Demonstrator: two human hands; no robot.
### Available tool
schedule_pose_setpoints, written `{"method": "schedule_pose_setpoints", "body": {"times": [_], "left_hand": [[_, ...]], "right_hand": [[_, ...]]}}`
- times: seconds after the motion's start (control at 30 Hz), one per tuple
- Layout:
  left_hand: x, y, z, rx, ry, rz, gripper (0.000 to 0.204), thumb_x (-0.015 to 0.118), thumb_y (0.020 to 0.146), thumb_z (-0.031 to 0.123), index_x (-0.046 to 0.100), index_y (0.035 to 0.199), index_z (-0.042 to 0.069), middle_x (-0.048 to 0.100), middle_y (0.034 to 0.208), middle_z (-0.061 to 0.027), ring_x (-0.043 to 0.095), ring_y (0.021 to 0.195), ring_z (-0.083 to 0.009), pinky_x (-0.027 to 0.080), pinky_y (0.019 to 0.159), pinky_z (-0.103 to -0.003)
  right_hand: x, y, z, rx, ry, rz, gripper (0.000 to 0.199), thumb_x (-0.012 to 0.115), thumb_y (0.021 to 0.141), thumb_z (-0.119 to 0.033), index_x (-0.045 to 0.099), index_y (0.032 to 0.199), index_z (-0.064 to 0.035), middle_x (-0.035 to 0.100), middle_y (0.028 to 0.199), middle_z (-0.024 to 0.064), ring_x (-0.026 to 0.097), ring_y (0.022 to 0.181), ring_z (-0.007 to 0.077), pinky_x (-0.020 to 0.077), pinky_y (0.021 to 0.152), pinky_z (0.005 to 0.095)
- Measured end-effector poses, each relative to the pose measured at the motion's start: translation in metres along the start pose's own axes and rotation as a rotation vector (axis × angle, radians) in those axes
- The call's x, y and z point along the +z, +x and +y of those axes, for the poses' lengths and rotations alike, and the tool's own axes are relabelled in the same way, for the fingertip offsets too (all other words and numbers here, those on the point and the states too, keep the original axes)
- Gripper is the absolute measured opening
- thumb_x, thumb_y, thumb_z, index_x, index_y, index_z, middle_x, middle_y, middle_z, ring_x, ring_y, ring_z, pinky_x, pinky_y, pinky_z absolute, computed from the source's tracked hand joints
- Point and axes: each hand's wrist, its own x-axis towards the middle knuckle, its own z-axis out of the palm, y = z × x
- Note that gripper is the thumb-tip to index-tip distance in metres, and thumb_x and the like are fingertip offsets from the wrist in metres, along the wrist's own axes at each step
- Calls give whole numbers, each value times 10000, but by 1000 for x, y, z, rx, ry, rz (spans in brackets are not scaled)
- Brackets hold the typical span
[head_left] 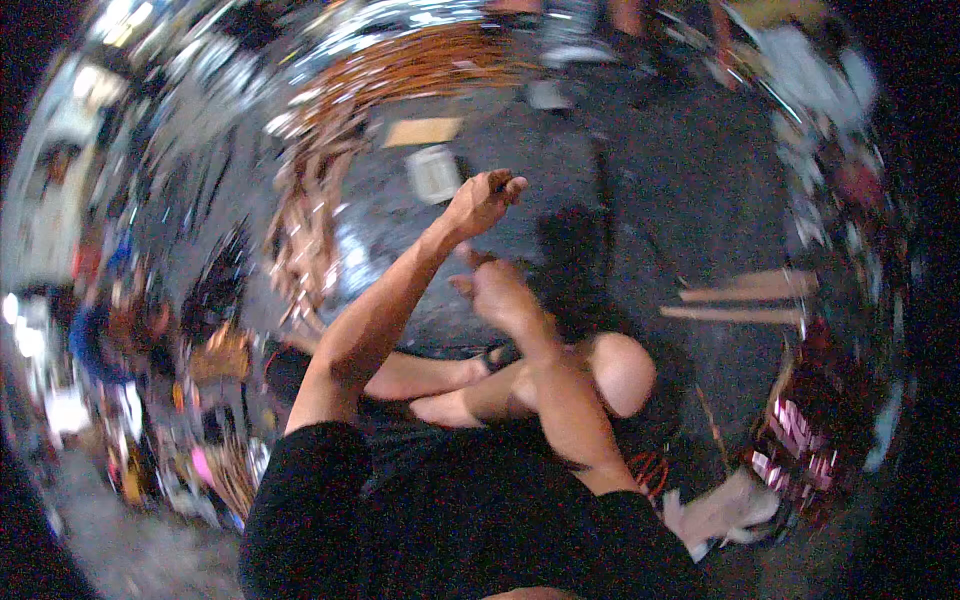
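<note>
Floor (650, 180): we are sitting on it, legs crossed.
Canes (310, 220): lying in a long pile, left of both hands.
Left hand (482, 200): reaching out, fingers curled; contents too blurred to tell.
Right hand (497, 290): hovering lower, nearer us; grip unclear.

floor: dark grey floor (680, 180), blurred by motion | top centre: flat tan board (422, 131) lying near a pale square box (433, 173) | left: long bundle of brown sticks (318, 190), blurred | right: two pale wooden slats (745, 298) lying side by side | lower right: white cloth (722, 512) beside a pink-striped object (800, 430)
</note>
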Motion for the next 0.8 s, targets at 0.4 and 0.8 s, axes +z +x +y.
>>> {"method": "schedule_pose_setpoints", "body": {"times": [0.4, 0.8], "left_hand": [[-249, -257, -265, -1130, 669, 745, 495, 575, 787, 354, 476, 1149, 32, 526, 1113, -187, 567, 1005, -346, 473, 834, -474], [-327, -279, -191, -343, -251, 984, 334, 619, 856, 338, 608, 968, 24, 586, 765, -9, 484, 622, -75, 390, 533, -235]], "right_hand": [[18, -14, -14, -141, -415, -3, 523, 630, 820, -262, 475, 1261, -27, 602, 905, 183, 586, 841, 332, 464, 756, 402], [28, -8, -50, -138, -192, -35, 409, 642, 833, -166, 542, 1217, -66, 632, 859, 117, 596, 727, 171, 489, 664, 318]]}}
